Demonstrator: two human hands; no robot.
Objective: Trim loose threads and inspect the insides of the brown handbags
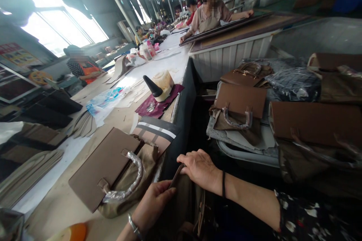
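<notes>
At bottom centre, your left hand [154, 205] and right hand [199, 169] each pinch a brown leather strip [175, 177] slanting up-right between them.

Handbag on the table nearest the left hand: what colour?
Handbag: taupe brown, clearest in head view.

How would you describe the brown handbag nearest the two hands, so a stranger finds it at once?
Follow the long worktable on the left to its near end. A flat brown handbag lies there, just ahead of the left hand, which pinches a brown strip. It is the only bag with a handle on that table; the other bags lie across the dark gap on the right.
</notes>
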